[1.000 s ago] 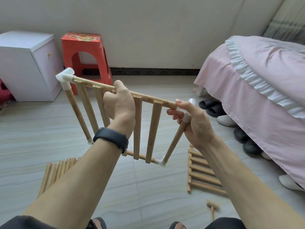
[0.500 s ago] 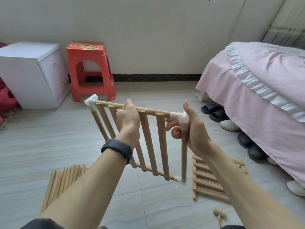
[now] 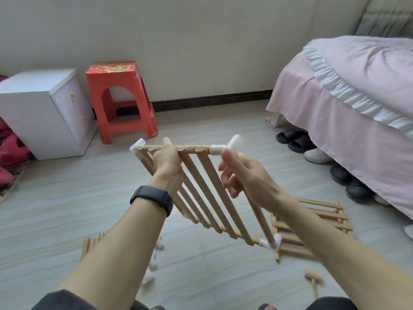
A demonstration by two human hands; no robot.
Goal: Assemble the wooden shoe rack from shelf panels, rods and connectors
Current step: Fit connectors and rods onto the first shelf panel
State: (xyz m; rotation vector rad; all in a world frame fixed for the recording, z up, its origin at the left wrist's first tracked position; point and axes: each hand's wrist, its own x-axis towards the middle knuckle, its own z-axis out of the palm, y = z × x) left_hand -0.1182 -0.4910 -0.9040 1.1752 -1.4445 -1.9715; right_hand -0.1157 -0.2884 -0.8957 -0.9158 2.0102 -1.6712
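Pale tiled floor (image 3: 67, 220) under shelf panel (image 3: 209, 198) (red stool (image 3: 118, 86), pink bed (image 3: 357, 97) nearby).

Shelf panel (image 3: 207, 193) that I hold: pale natural wood, slats and rods alike; its corner connectors (image 3: 216, 150) white. Band (image 3: 154, 198) on my left wrist: black. Second panel (image 3: 312, 222) on the floor (image 3: 67, 209): the same pale wood. Floor: light grey, streaked with wavy beige veins. Stool (image 3: 120, 95): red-orange, multicoloured print on its top. Cabinet (image 3: 33, 113): white, with yellow knobs (image 3: 72, 96). Bed cover (image 3: 335, 135): pink, with a white ruffle (image 3: 335, 86). Skirting (image 3: 212, 101): dark, diamond-patterned. Slippers (image 3: 295, 142): black.
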